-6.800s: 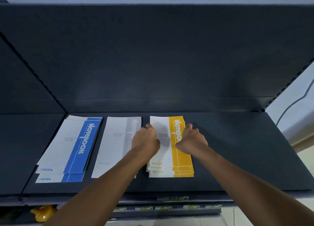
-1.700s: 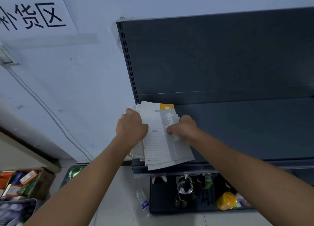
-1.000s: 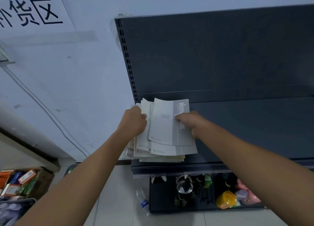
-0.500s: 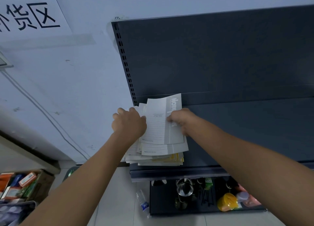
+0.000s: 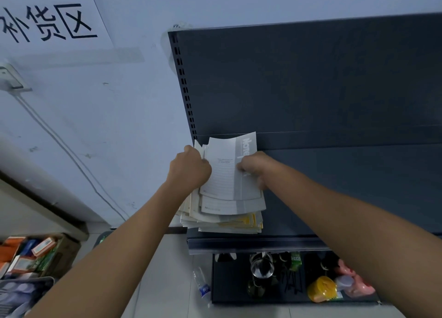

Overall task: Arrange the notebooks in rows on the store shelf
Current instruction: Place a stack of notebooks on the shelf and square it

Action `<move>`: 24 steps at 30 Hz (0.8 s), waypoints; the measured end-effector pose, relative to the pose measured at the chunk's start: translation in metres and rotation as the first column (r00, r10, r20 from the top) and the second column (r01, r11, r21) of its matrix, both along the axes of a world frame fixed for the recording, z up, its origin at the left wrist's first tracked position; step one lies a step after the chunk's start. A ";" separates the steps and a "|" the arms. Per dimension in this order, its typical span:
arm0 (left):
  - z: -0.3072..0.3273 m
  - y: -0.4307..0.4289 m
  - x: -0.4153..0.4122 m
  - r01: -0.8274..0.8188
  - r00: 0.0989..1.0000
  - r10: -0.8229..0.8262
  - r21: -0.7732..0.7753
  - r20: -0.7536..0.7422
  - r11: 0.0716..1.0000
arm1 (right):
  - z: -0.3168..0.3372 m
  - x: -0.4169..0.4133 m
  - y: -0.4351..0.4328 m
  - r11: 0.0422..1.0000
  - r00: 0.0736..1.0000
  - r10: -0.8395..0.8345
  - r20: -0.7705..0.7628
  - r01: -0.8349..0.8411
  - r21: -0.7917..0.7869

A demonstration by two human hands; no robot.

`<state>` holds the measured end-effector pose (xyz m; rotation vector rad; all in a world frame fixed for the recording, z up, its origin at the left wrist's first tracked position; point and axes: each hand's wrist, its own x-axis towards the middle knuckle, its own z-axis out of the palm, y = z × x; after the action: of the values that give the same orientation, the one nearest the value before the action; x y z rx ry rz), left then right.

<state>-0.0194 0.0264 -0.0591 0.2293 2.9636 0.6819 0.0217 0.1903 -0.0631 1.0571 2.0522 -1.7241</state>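
A loose stack of thin notebooks lies at the left end of the dark shelf, with yellow covers showing low in the pile. On top are grey-and-white notebooks printed "Notebook", lifted and bowed upward at the far end. My left hand grips the left edge of the upper notebooks. My right hand pinches the grey spine side of the same top notebooks.
The shelf's dark back panel rises behind, with a slotted upright at its left. A wall with a printed sign is to the left. Below sit a lower shelf with bottles, a floor bottle and a goods box.
Earlier I was squaring a yellow stack beside blue and grey rows; the view has since turned to this mixed pile. In the last second the top grey notebooks have lifted higher off the stack.
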 end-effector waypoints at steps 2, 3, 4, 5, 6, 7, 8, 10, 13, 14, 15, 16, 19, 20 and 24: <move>-0.002 -0.005 -0.004 -0.051 0.992 0.036 0.122 0.123 0.991 | 0.001 0.002 0.005 0.998 1.000 -0.001 -0.004 0.001 -0.064; -0.003 -0.006 -0.006 -0.096 0.978 0.050 0.226 0.201 0.969 | 0.001 0.003 0.006 0.994 1.000 -0.003 -0.018 0.001 -0.106; -0.003 -0.006 -0.007 -0.148 0.960 0.052 0.338 0.277 0.930 | 0.002 0.005 0.006 0.990 0.999 -0.009 -0.038 0.003 -0.143; -0.003 -0.006 -0.008 -0.202 0.940 0.049 0.431 0.338 0.879 | 0.002 0.005 0.005 0.986 0.998 -0.017 -0.063 0.006 -0.169; -0.001 -0.005 -0.008 -0.250 0.921 0.048 0.493 0.386 0.833 | 0.001 0.005 0.004 0.983 0.996 -0.024 -0.091 0.007 -0.182; 0.001 -0.004 -0.008 -0.282 0.908 0.046 0.524 0.417 0.804 | 0.001 0.004 0.003 0.983 0.993 -0.028 -0.118 0.006 -0.183; 0.003 -0.003 -0.008 -0.294 0.899 0.037 0.539 0.436 0.789 | 0.002 0.003 0.002 0.984 0.990 -0.028 -0.141 0.003 -0.177; 0.008 -0.003 -0.010 -0.290 0.888 -0.001 0.560 0.460 0.776 | 0.004 0.002 0.003 0.984 0.983 -0.012 -0.184 -0.021 -0.176; 0.015 -0.003 -0.011 -0.258 0.867 -0.115 0.633 0.485 0.730 | 0.009 0.003 0.008 0.981 0.959 0.028 -0.283 -0.081 -0.176; 0.017 -0.003 -0.012 -0.240 0.861 -0.158 0.661 0.483 0.711 | 0.011 0.004 0.009 0.983 0.948 0.020 -0.316 -0.076 -0.166; 0.019 -0.002 -0.012 -0.218 0.857 -0.198 0.683 0.475 0.698 | 0.012 0.005 0.010 0.986 0.940 0.002 -0.342 -0.059 -0.158; 0.020 0.000 -0.012 -0.194 0.854 -0.230 0.695 0.466 0.692 | 0.012 0.006 0.012 0.988 0.933 -0.013 -0.359 -0.043 -0.149; 0.021 0.006 -0.012 -0.140 0.848 -0.258 0.666 0.462 0.732 | 0.011 0.013 0.020 0.993 0.931 -0.025 -0.363 -0.018 -0.117; 0.020 0.010 -0.010 -0.117 0.850 -0.257 0.641 0.460 0.759 | 0.009 0.016 0.023 0.994 0.931 -0.037 -0.363 -0.005 -0.114; 0.010 0.043 -0.005 0.109 0.936 -0.250 0.472 0.248 0.875 | 0.001 0.035 0.043 0.987 0.904 -0.162 -0.396 0.146 -0.070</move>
<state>-0.0241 0.0699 -0.0490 0.3913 2.4161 1.2493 0.0563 0.2328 -0.0625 0.9353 2.2034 -2.2088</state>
